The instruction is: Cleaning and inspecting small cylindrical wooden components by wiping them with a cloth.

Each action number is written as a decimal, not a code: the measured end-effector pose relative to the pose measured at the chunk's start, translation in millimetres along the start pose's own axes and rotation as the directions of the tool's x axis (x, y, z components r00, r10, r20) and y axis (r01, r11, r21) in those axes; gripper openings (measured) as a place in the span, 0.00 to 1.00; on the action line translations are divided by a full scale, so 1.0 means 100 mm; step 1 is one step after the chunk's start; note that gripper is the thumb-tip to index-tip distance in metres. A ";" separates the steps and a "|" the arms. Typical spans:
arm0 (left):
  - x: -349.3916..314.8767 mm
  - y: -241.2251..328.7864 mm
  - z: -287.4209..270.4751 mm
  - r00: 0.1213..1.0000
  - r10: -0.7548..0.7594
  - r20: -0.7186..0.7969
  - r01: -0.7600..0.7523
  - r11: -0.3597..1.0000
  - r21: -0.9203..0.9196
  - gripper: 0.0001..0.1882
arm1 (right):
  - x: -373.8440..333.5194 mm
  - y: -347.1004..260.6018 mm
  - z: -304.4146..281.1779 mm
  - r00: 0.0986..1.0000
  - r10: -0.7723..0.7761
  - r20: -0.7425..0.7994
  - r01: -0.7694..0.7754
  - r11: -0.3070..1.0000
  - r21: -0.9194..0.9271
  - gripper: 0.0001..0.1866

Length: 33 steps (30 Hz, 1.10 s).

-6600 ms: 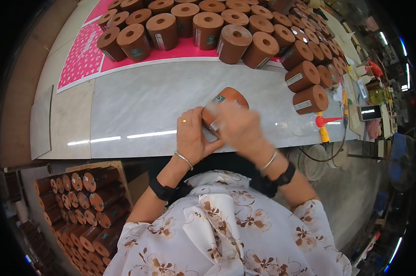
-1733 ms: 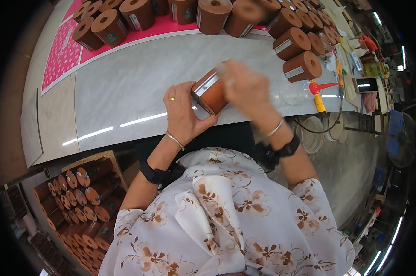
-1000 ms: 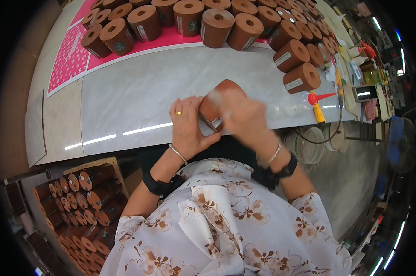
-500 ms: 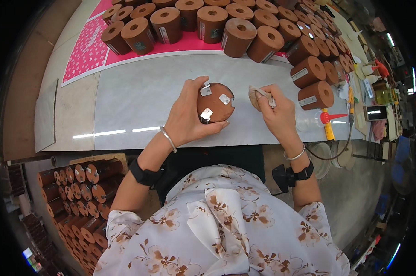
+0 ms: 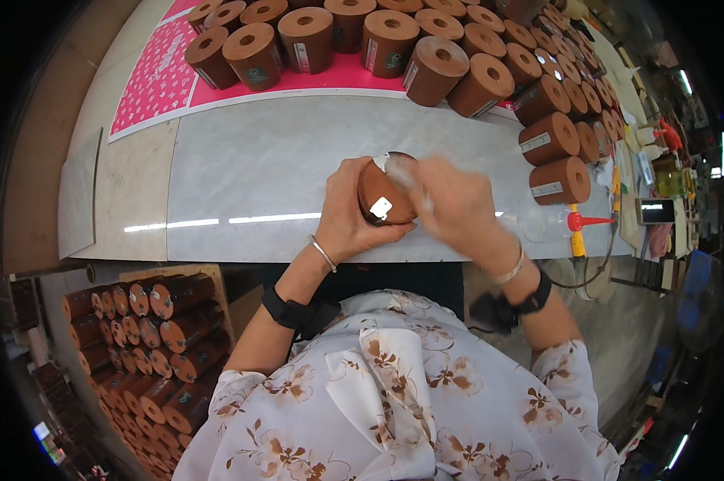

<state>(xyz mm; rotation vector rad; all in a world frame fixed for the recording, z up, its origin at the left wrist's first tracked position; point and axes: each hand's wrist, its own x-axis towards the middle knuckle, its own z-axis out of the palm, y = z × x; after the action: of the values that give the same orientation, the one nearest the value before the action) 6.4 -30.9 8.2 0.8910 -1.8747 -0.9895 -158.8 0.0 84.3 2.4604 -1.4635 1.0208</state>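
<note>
My left hand point(image 5: 347, 210) is wrapped round a brown wooden cylinder point(image 5: 373, 186) held above the grey tabletop. Its round end faces up, and bright metal tabs point(image 5: 380, 210) sit near the rim. Blurred by motion, my right hand point(image 5: 462, 204) is closed on a pale crumpled cloth point(image 5: 418, 186). The cloth lies against or just over the right part of the cylinder's end, and I cannot tell whether it touches. Cloth and fingers hide that side of the cylinder.
Rows of brown cylinders with centre holes point(image 5: 305, 32) stand on a pink sheet point(image 5: 149, 88) at the back and right. A red-nozzled bottle point(image 5: 576, 232) and a cable are at the table's right. Stacked cylinders point(image 5: 189, 357) fill the lower left, beside the table.
My right hand has moved left with the cloth, from beside the cylinder onto or over its end. My left hand and the cylinder have shifted slightly right, and the cylinder is tilted differently.
</note>
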 end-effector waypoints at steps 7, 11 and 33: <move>0.00 0.06 0.01 0.989 -0.135 0.058 0.144 0.972 -0.184 0.45 | 0.19 -0.02 0.09 0.996 -0.065 0.067 0.065 0.998 -0.004 0.13; 0.02 0.04 -0.02 0.997 0.065 -0.036 -0.063 0.996 0.056 0.45 | -0.03 -0.02 -0.01 0.995 0.088 0.055 -0.086 0.995 -0.042 0.10; 0.01 0.07 0.01 0.997 -0.070 0.043 0.073 0.994 -0.078 0.46 | 0.17 -0.04 0.11 1.000 -0.001 0.004 0.001 1.000 0.023 0.09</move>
<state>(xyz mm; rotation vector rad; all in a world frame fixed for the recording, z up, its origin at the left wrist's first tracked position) 4.0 -29.0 14.2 0.9019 -1.8349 -1.1254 -144.4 -14.6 86.9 2.4807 -1.4594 1.0386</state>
